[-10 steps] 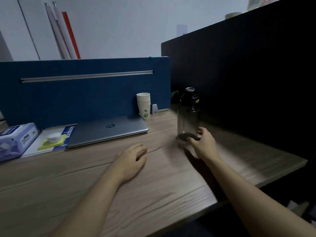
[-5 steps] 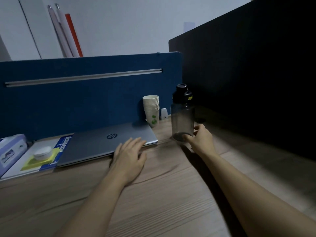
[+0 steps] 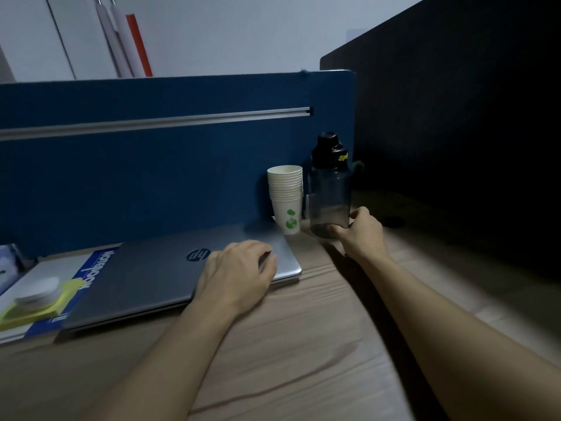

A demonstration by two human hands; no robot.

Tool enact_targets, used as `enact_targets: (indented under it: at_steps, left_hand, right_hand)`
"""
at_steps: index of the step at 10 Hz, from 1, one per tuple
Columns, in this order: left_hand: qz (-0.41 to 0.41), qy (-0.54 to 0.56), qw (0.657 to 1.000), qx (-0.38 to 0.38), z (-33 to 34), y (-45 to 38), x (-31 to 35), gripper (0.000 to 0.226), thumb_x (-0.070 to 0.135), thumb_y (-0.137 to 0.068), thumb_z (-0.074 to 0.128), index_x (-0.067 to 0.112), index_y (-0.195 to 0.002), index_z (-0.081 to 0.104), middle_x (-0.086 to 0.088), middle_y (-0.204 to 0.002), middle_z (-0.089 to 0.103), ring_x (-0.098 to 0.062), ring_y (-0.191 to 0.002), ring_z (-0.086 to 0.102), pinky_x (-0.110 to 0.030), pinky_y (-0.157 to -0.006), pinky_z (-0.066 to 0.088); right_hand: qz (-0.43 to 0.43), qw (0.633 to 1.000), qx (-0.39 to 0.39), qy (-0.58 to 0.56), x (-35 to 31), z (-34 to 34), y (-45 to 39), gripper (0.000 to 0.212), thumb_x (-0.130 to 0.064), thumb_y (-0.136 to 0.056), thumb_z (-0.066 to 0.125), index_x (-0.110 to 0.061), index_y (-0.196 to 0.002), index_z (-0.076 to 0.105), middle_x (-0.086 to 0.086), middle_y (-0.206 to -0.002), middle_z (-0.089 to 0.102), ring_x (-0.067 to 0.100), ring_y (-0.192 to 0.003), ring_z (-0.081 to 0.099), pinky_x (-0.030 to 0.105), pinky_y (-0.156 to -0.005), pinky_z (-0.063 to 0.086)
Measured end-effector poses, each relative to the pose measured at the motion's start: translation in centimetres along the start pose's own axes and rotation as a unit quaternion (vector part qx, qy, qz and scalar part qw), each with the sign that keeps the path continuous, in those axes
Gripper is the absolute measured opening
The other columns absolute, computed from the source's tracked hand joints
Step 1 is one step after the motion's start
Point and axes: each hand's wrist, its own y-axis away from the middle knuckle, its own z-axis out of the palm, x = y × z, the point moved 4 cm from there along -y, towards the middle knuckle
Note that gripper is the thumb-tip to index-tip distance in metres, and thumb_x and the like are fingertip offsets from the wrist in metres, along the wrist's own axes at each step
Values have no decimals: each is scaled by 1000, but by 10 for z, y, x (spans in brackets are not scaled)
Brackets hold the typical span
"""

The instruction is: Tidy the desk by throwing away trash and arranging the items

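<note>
A dark see-through water bottle [image 3: 330, 189] with a black cap stands upright at the back of the wooden desk [image 3: 303, 344], right beside a stack of white paper cups [image 3: 287, 197]. My right hand [image 3: 361, 230] grips the bottle's base from the right. A closed silver laptop [image 3: 151, 278] lies in front of the blue divider. My left hand [image 3: 239, 273] rests palm down on the laptop's right front corner, fingers slightly curled, holding nothing.
A blue divider [image 3: 151, 165] closes the back and a dark panel [image 3: 455, 132] the right side. Left of the laptop lies a blue notebook [image 3: 91, 275] with a yellow sticky pad and a white round lid [image 3: 38, 291]. A cable hole [image 3: 393, 221] sits right of the bottle.
My right hand has slid the bottle back and left until it stands next to the cups. My left hand has moved forward from the desk onto the laptop's corner.
</note>
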Motion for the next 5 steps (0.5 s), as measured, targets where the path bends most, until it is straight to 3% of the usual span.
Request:
enact_targets:
  at_steps: [2,4,5]
  left_hand:
    - [-10,-10,1000,1,2,-1,3,37,52,-94,36,33,-112,62,17,-116,66,-13,-105,59,-34,-84,43]
    - [-17,-15,1000,8,0,0,5,36,51,-94,34,32,-108,61,16,-113,66,-13,-102,59,-34,-83,42]
    - [-27,-12,1000,6,0,3,6,34,49,-96,34,31,-106,61,15,-112,66,-13,-102,59,-35,-82,41]
  right_hand:
    - [-10,1000,2,-3,-4,17,-22,56,-37,-82,76,-12,-125,50,10,-117,60,22,-97,58,39,-82,52]
    - [27,999,-22,-25,-2,20,-21,49,-35,-84,74,-13,-120,50,12,-110,63,27,-93,65,48,-82,57]
    - [33,998,-41,-26,-2,18,-9,47,-33,-85,74,-12,-121,51,11,-106,65,26,-92,66,45,-81,58]
